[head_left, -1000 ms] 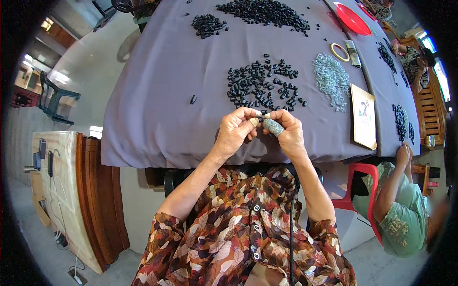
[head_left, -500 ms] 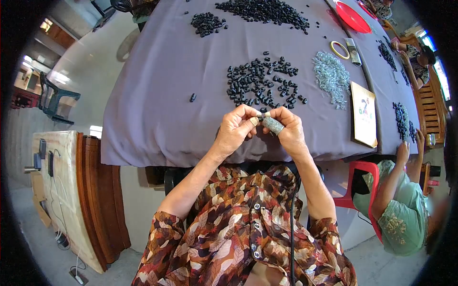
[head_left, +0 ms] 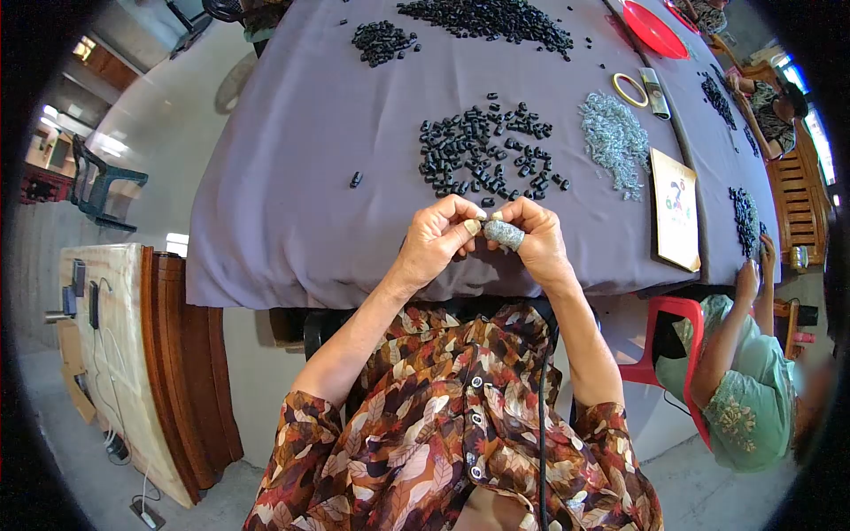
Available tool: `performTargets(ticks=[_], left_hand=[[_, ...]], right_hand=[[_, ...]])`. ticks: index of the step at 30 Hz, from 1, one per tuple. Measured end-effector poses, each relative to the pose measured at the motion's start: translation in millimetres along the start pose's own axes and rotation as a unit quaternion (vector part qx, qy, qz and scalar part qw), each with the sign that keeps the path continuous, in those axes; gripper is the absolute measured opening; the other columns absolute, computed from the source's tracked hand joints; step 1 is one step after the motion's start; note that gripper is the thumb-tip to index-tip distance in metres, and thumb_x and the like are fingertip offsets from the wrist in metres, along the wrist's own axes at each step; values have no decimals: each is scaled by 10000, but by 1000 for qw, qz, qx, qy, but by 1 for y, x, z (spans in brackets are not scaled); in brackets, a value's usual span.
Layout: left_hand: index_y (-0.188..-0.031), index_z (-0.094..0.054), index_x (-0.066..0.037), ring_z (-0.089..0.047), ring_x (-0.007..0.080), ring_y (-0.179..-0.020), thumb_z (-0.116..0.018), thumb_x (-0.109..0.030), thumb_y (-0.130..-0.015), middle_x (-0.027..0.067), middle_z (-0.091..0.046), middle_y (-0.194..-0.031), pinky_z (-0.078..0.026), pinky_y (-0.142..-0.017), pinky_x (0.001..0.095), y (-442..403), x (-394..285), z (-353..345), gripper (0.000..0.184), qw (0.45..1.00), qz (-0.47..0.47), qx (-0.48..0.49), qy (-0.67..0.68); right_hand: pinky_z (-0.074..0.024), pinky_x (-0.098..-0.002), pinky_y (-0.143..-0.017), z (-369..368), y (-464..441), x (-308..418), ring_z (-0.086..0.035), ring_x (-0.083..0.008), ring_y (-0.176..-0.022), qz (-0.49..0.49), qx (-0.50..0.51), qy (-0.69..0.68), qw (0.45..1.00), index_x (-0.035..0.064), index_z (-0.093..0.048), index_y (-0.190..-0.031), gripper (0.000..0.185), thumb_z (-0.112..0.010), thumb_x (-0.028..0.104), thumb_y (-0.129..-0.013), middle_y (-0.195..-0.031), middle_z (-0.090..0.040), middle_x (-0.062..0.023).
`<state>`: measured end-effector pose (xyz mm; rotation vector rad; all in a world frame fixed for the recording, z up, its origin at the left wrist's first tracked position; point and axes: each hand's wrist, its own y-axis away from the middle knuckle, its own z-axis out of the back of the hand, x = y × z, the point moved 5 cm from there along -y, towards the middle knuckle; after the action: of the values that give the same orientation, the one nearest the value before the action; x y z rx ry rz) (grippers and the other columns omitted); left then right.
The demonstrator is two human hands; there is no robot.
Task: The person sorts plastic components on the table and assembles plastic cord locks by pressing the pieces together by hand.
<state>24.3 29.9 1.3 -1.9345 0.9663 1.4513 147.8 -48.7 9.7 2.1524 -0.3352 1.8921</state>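
Note:
Both my hands meet at the near edge of the grey cloth-covered table (head_left: 301, 177). My left hand (head_left: 438, 241) is closed, thumb and index finger pinching a small dark piece that is mostly hidden. My right hand (head_left: 537, 241) is closed too, its fingertips touching the same spot; what it grips is too small to make out. A grey wrapping (head_left: 504, 234) covers its thumb. Just beyond the fingertips lies a loose pile of small black pieces (head_left: 460, 150). One black piece (head_left: 356, 180) sits apart to the left.
Clear small plastic pieces (head_left: 614, 142), a tape roll (head_left: 629, 90) and a printed card (head_left: 676, 210) lie to the right. Farther back are a large black pile (head_left: 496, 22) and a red tray (head_left: 655, 29). A person in green (head_left: 744, 389) sits at right; another is beyond.
My hands stay together, with small finger movements; the dark piece between them shows less. At right, the seated person's hands have shifted near their own black pile.

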Motion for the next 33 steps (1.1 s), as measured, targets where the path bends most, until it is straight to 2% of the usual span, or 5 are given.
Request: performTargets(ticks=[9,15,22,24,33], left_hand=[[-915,-590,-20,-520,39,-634,-551,27,-865,9,-590,-827,-451,-576,183,3,-4,-4,79,999,-52,-4,-14],[-899,-591,-12,-520,44,-633,-554,27,-863,20,-596,-846,-452,-573,187,7,-8,-7,65,993,-85,-8,-81],[-880,-594,-24,-515,39,-595,-567,5,-863,11,-600,-797,-434,-539,185,5,2,-5,43,998,13,27,54],[-874,-603,-39,-499,22,-567,-572,-15,-866,-8,-593,-725,-408,-509,169,5,1,-6,40,997,9,17,75],[-840,-602,-13,-507,29,-608,-578,25,-840,-11,-598,-746,-431,-541,181,6,0,-8,45,999,-51,0,-2]], right_hand=[[-439,-223,-542,-2,-1,-3,-542,-80,-592,-34,7,-56,998,33,-553,-761,106,-654,15,-787,-698,-591,-19],[-433,-215,-527,0,1,-2,-534,-77,-588,-34,8,-48,998,37,-543,-746,134,-673,27,-778,-696,-588,-18],[-444,-203,-530,-3,2,0,-541,-70,-608,-54,43,-128,989,58,-532,-728,158,-679,51,-786,-689,-573,-4],[-442,-206,-533,-5,2,0,-540,-72,-607,-46,40,-123,990,56,-531,-728,160,-681,51,-784,-687,-570,-1],[-415,-201,-582,-1,2,-1,-511,-45,-649,-12,29,-34,999,56,-514,-717,211,-721,37,-749,-719,-564,10]])
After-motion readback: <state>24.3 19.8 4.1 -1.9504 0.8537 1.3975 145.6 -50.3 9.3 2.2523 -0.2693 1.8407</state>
